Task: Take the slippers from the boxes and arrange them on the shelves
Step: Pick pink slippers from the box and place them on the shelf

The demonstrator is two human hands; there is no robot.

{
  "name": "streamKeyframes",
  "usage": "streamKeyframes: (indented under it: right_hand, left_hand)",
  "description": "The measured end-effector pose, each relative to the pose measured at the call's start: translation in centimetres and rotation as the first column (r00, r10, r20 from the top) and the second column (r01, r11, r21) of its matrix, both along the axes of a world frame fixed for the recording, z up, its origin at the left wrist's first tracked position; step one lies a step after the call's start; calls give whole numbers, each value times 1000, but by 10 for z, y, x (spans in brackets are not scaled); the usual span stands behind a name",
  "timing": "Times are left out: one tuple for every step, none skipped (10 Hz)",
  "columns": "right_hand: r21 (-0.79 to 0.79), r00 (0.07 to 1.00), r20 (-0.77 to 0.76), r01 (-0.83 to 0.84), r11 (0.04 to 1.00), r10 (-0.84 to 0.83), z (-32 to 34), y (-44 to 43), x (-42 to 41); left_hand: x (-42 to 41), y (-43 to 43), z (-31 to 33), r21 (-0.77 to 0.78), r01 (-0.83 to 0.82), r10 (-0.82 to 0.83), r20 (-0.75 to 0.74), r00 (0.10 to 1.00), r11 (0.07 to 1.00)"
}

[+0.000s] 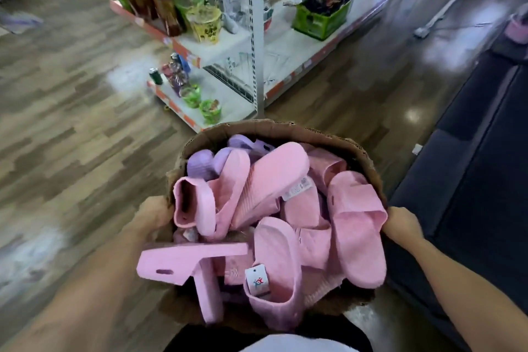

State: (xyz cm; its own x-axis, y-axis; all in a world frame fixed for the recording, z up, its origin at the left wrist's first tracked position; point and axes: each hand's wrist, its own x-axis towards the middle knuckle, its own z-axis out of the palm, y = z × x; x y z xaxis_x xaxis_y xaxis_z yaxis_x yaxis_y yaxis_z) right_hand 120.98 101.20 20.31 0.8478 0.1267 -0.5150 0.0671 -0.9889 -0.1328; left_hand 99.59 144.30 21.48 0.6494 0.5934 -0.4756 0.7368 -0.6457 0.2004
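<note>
A brown cardboard box [285, 130] full of slippers is held up in front of my body. Several pink slippers [274, 180] fill most of it, and a few purple slippers [200, 164] lie at its far left. One pink slipper with a white tag [257, 280] lies at the near side. My left hand [155, 213] grips the box's left wall. My right hand [401, 224] grips its right wall. The fingers of both hands are hidden behind the box.
A white shelf unit [255, 37] with orange edge strips stands ahead, holding bottles [160, 0], green and yellow buckets [204, 23] and a green crate [320, 21]. A dark blue surface [471, 180] lies to the right. Wood floor stretches on the left.
</note>
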Motion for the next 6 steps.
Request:
streamKeyframes:
  right_hand:
    - [26,999,-10,35,999,-34,-13,14,49]
    - [46,984,-23,178,983,-177,-24,6,70]
    - [28,949,-41,315,949,-314,-47,-4,68]
    - [116,834,-77,552,825,-547,-64,-5,73]
    - [27,806,-77,589,807,-586,-78,-6,90]
    - [-15,768,-110,633,774,-631,-107,-14,89]
  left_hand:
    - [83,20,-2,-23,-34,34,13,999,999]
    - [149,15,7,-43,-36,35,-13,999,998]
    - [195,12,-9,-115,-72,65,-64,996,991]
    - [254,36,-62,-169,36,-53,-100,994,985]
    - [315,29,-87,-226,192,-211,-60,976,955]
    - [372,21,-123,-171,370,-387,-82,918,913]
